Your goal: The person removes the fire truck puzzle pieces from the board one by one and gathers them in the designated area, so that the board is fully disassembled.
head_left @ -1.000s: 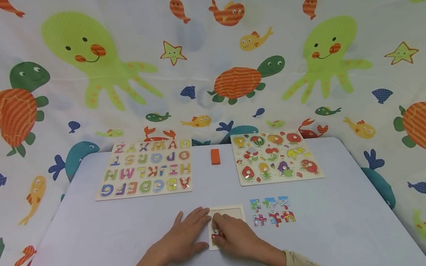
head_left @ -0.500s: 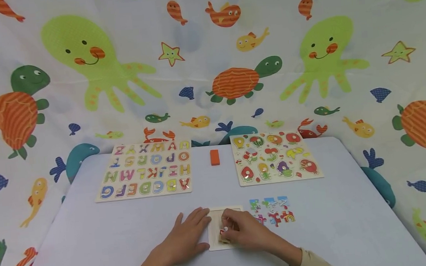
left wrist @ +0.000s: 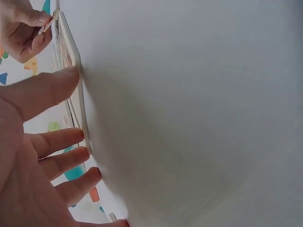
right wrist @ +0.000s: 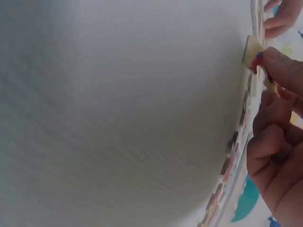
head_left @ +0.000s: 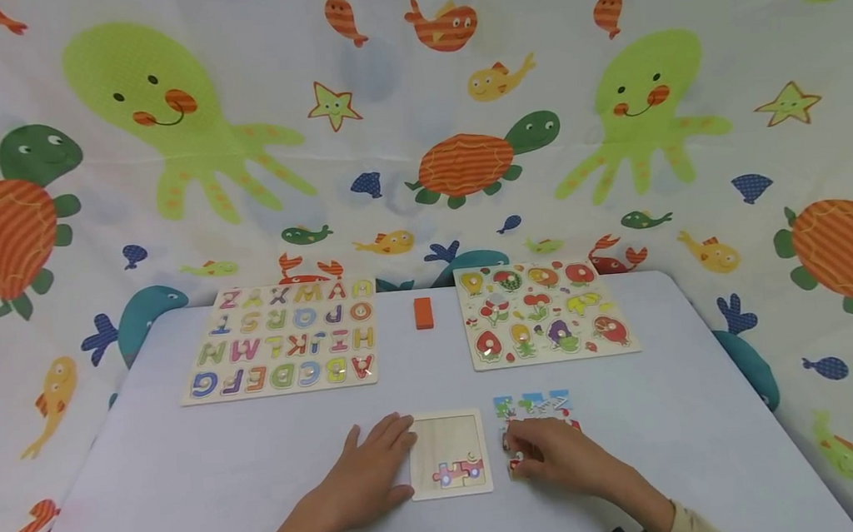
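Note:
A small square wooden puzzle tray (head_left: 436, 441) lies near the front of the table, with a pink and red jigsaw-shaped picture at the lower right of its bed. My left hand (head_left: 371, 473) rests at its left edge, fingers spread and fingertips on the rim. To the right of the tray, my right hand (head_left: 565, 455) pinches a jigsaw piece (right wrist: 252, 53) between thumb and fingers; the right wrist view shows its yellowish corner and some red. Loose jigsaw pieces (head_left: 533, 404) lie beyond and beneath this hand, which partly hides them.
An alphabet board (head_left: 278, 344) stands at the back left and a fruit board (head_left: 546, 315) at the back right. Between them lies an orange block (head_left: 423, 313). A curtain (head_left: 382, 77) printed with sea animals hangs behind the white table (head_left: 188, 485).
My right hand has lifted a jigsaw piece out of the tray and carried it right, beside the loose pieces. The left hand has stayed at the tray's edge.

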`<state>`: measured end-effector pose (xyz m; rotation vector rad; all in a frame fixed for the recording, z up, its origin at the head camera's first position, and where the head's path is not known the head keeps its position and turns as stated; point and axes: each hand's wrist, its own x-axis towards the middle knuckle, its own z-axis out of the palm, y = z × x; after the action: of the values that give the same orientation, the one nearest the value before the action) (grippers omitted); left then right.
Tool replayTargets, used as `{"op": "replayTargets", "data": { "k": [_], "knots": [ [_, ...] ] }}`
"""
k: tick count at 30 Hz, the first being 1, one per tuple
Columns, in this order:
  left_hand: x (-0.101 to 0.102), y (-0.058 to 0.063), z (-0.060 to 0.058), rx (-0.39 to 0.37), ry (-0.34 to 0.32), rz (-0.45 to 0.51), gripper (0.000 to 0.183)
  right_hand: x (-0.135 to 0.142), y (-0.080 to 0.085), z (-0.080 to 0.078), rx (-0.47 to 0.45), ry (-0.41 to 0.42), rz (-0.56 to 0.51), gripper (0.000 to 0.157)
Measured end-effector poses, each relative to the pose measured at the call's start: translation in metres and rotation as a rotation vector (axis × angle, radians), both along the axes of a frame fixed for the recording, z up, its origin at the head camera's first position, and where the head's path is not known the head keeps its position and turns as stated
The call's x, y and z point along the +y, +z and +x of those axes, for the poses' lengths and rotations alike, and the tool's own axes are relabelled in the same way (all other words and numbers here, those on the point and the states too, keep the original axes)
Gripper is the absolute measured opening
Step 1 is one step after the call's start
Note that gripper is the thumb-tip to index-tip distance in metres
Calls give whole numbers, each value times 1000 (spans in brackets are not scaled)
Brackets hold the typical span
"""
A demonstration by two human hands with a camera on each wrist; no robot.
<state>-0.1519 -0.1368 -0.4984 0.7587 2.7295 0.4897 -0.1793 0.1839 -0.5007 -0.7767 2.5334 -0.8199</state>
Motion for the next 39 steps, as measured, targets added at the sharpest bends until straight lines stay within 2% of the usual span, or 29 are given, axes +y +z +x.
{"op": "replayTargets", "data": {
  "k": [4,11,19,31,34,39],
  "knots": [
    [0,-2,0,-7,1,-2,68,-3,-1,5,92,-38,87,22],
    [0,-3,0,-8,2,-12,68,-6,-1,6,128,-22,165,21],
    [0,-1,1,-6,9,-15,68,-7,-2,10,209,14,187,23],
    [0,-6,0,21,3,-19,68,-10,-2,14,307,25,233,22],
    [0,-6,0,19,5,-22,68,-16,1,16,296,37,217,19],
    [1,-5,1,10,1,-7,68,-34,7,13,208,98,164,24]
  ]
}}
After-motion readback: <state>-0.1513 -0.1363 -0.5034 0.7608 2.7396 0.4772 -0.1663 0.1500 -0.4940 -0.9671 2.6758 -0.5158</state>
